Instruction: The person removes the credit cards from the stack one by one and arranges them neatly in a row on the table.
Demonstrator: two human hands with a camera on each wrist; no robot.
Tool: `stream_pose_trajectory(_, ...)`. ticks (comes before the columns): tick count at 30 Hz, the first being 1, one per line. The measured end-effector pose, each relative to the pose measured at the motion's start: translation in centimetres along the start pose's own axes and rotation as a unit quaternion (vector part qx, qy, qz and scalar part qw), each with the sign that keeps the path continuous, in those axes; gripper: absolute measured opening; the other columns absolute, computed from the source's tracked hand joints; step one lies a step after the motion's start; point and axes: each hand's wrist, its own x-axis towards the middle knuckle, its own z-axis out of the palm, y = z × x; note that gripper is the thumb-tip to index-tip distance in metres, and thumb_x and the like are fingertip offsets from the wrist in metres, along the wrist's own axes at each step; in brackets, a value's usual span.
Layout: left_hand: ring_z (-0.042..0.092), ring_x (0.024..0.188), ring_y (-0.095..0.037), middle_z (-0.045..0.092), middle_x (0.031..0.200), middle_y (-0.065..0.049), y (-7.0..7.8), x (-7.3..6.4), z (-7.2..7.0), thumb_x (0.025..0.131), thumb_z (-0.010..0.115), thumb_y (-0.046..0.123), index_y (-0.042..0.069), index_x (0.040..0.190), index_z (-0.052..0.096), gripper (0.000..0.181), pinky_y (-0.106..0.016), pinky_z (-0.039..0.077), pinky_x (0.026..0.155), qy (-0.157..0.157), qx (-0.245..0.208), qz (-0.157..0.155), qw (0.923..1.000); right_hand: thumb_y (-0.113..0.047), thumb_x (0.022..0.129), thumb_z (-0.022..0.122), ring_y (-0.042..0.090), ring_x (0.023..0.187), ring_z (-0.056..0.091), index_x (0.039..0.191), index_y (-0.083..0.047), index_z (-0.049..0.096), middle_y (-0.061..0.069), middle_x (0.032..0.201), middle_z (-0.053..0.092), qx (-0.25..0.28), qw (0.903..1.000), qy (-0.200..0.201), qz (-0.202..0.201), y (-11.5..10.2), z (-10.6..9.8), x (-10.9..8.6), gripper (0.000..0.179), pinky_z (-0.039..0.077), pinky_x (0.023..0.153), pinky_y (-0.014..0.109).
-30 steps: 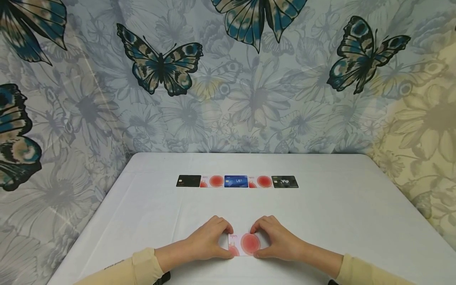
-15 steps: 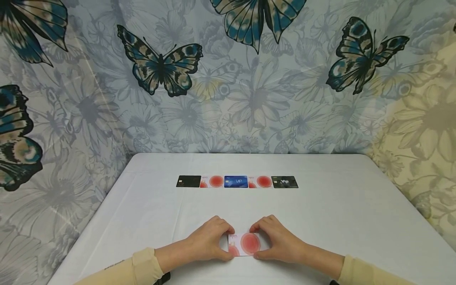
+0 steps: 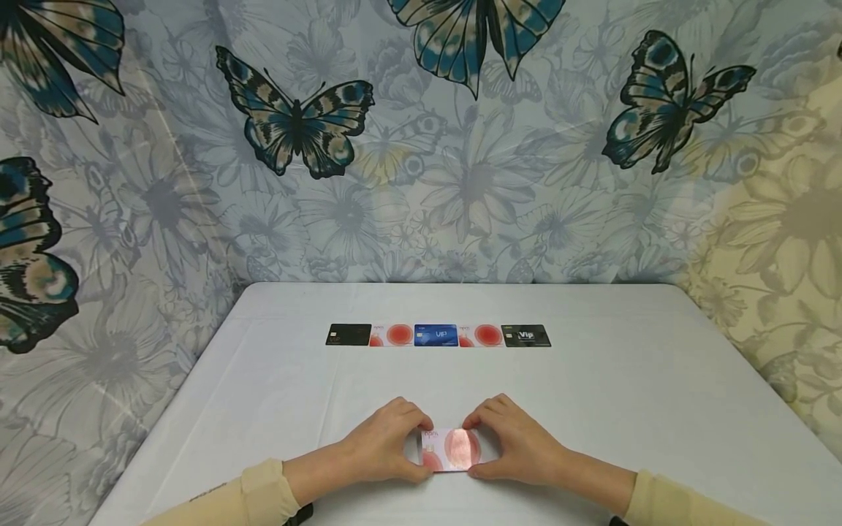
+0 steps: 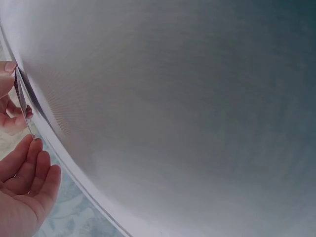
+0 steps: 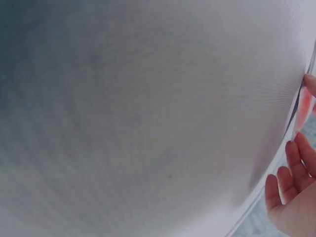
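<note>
Both hands hold a pale pink card (image 3: 437, 449) with red circles, low in the middle of the head view. My left hand (image 3: 384, 442) pinches its left end between thumb and fingers at the near and far edges. At the other end my right hand (image 3: 520, 444) grips it the same way. A bright glare lies over the card's large circle. In the left wrist view the card (image 4: 22, 96) appears almost edge-on between fingertips and thumb. The right wrist view catches a sliver of the card (image 5: 304, 108) above the curled fingers of the right hand (image 5: 296, 192).
Across the white table (image 3: 592, 394), farther back, runs a row of cards: a black card (image 3: 349, 334), a pink card (image 3: 392, 335), a blue VIP card (image 3: 435, 335), another pink card (image 3: 479, 335) and a dark Vip card (image 3: 525, 335). Butterfly-patterned cloth (image 3: 473, 183) hangs behind.
The card has tilted slightly, and glare now shows on its large circle. Both hands stay nearly where they were, keeping their grip. The row of cards is unchanged.
</note>
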Motion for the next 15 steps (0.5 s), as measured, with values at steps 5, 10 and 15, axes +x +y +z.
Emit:
stream_pose_trajectory(5, 0.051, 0.094, -0.005, 0.061, 0.098, 0.009, -0.17, -0.14, 0.00, 0.070, 0.084, 0.036, 0.013, 0.105, 0.066, 0.045, -0.016, 0.045, 0.084, 0.016, 0.004, 0.015, 0.9997, -0.043, 0.067, 0.087, 0.002, 0.100, 0.047, 0.105, -0.026, 0.064, -0.020, 0.102, 0.056, -0.020, 0.9996, 0.018, -0.006, -0.07, 0.02, 0.05, 0.048, 0.047, 0.087, 0.030)
stream_pose_trajectory(10, 0.051, 0.096, -0.007, 0.061, 0.100, 0.006, -0.32, -0.18, -0.19, 0.071, 0.084, 0.035, 0.014, 0.106, 0.065, 0.045, -0.017, 0.046, 0.085, 0.037, 0.009, 0.032, 0.9988, -0.045, 0.068, 0.086, 0.000, 0.100, 0.047, 0.105, -0.030, 0.063, -0.023, 0.102, 0.055, -0.021, 0.9995, 0.019, 0.016, -0.32, -0.27, 0.31, 0.046, 0.049, 0.085, 0.029)
stream_pose_trajectory(15, 0.050, 0.099, -0.008, 0.059, 0.105, 0.006, -0.37, -0.07, -0.61, 0.074, 0.082, 0.033, 0.015, 0.109, 0.063, 0.044, -0.017, 0.047, 0.085, 0.045, 0.011, 0.027, 0.9986, -0.046, 0.066, 0.087, -0.002, 0.101, 0.047, 0.106, -0.032, 0.062, -0.025, 0.104, 0.055, -0.034, 0.9986, 0.030, 0.029, -0.43, -0.60, 0.71, 0.048, 0.050, 0.085, 0.030)
